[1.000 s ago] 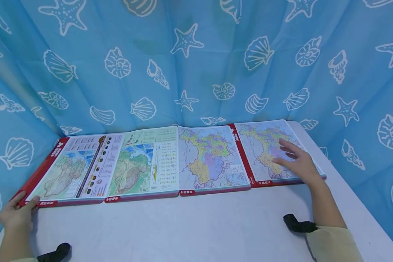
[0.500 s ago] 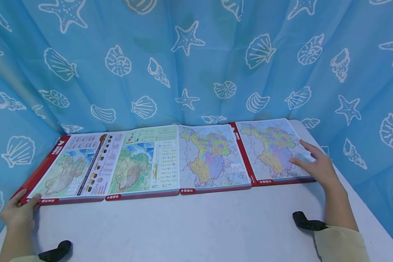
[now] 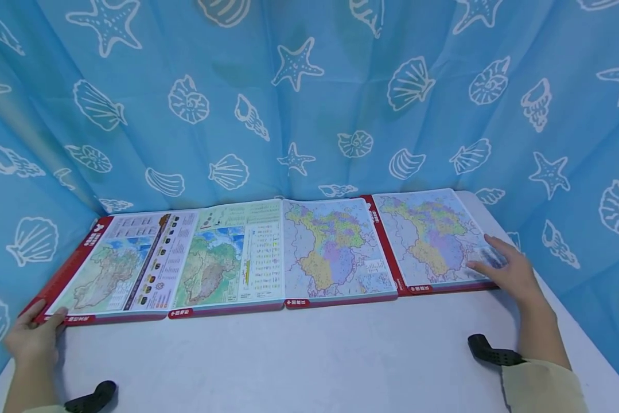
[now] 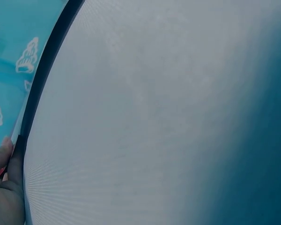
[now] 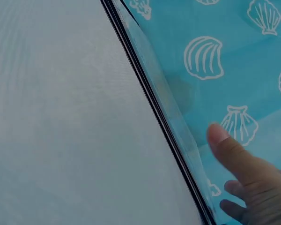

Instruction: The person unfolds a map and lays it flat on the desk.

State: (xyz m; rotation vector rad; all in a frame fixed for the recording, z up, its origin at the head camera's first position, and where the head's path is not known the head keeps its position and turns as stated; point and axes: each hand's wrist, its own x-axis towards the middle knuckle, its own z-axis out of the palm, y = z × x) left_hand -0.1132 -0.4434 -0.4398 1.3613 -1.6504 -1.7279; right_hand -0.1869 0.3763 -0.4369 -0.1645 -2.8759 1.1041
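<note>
Several printed map sheets lie in a row on a white table, with pinkish-red thickness at their front edges. My left hand [image 3: 32,338] grips the near left corner of the leftmost terrain map [image 3: 102,269], thumb and fingers about its red border. A second terrain map [image 3: 211,258] and a political map [image 3: 330,246] lie in the middle. At the right end is another political map [image 3: 433,241], and my right hand [image 3: 518,278] stands by its right edge, thumb and fingers spread. Whether that hand touches it, I cannot tell. The left wrist view shows the left hand [image 4: 7,187] only partly.
A blue curtain [image 3: 299,115] with white shells and starfish hangs behind and beside the table [image 3: 288,361]. A black camera mount sits at each wrist, the right one [image 3: 495,351] and the left one [image 3: 92,397].
My right hand has moved right and slightly down, from above the right-hand political map to its right edge. The left hand keeps its grip on the corner, and the maps have not visibly moved.
</note>
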